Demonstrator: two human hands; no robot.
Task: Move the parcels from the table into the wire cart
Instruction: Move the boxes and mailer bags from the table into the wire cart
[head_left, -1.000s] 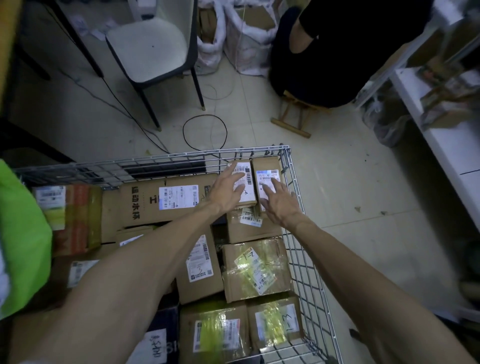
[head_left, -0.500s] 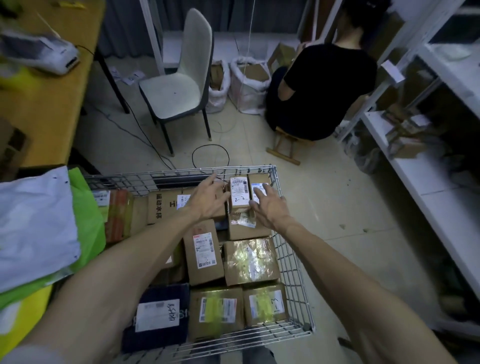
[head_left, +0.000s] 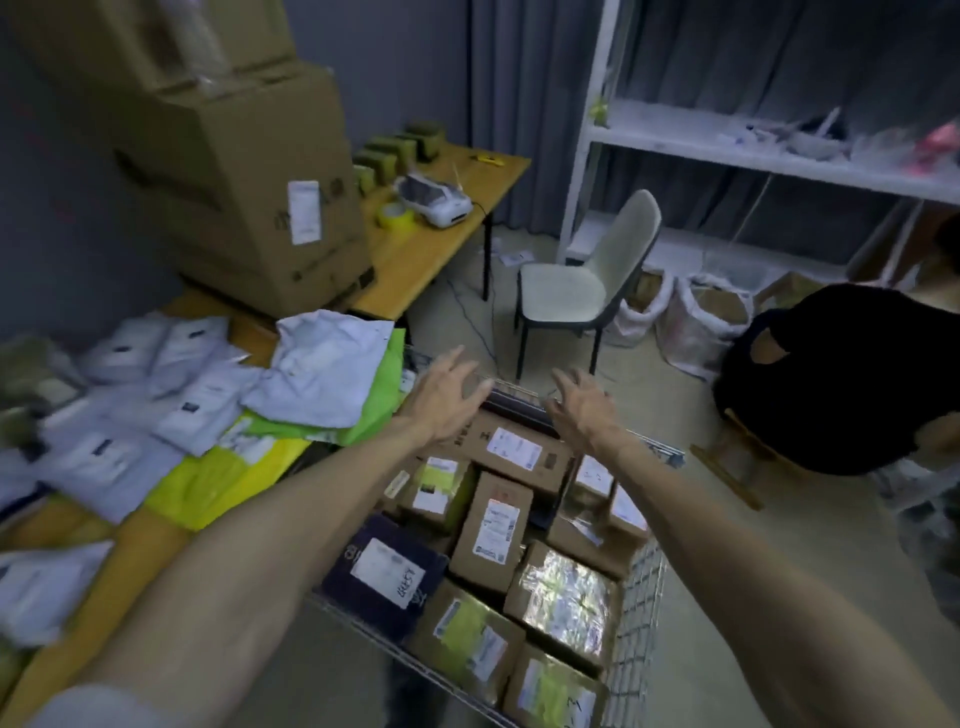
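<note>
The wire cart stands below me, packed with several taped cardboard parcels and one dark parcel. My left hand hovers over the cart's far left corner, fingers spread, holding nothing. My right hand floats beside it over the far rim, fingers spread and empty. To the left, the wooden table carries a heap of white mailer bags with green and yellow bags under them.
Large cardboard boxes are stacked at the back of the table, beside a label printer and a tape roll. A pale chair stands beyond the cart. A person in black crouches at right, near white shelves.
Both hands have lifted off the small boxes at the cart's far end and now hover open above it. The view has swung up and left, bringing the table and its bags into sight.
</note>
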